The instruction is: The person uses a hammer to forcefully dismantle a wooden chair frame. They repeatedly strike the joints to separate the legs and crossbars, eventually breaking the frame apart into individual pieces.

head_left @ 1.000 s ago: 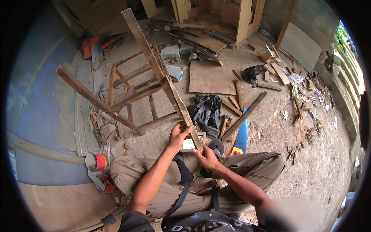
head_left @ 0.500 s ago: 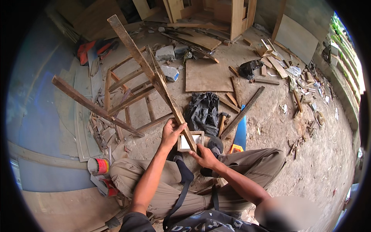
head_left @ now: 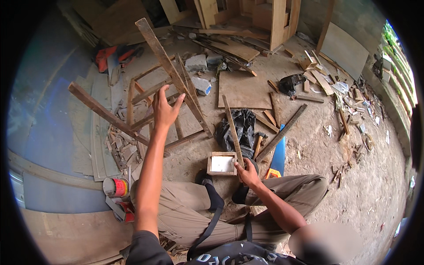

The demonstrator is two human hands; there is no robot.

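Observation:
My left hand [head_left: 167, 105] reaches forward with thumb and fingers apart, holding nothing. It is beside a long board [head_left: 164, 55] of the weathered wooden frame [head_left: 104, 110]; whether the fingertips touch it I cannot tell. In my right hand [head_left: 248, 173] is a thin wooden strip [head_left: 231, 123], gripped near its lower end and pointing up and away from me. Just left of that hand, a small wooden box [head_left: 222, 174] with a white inside sits on the ground between my feet. Behind the strip lies a crumpled black plastic bag [head_left: 243, 128].
A hammer [head_left: 259, 143] and a blue-bladed handsaw [head_left: 278, 157] lie to the right, beside a long wooden bar [head_left: 282, 131]. Farther off are a flat board [head_left: 244, 90] and concrete blocks [head_left: 196, 62]. Wood scraps litter the right side. Cans [head_left: 116, 187] stand by my left knee.
The strip has come away from the long board and now stands in my right hand alone. My left hand has let go of it and moved forward and left. The view has shifted slightly.

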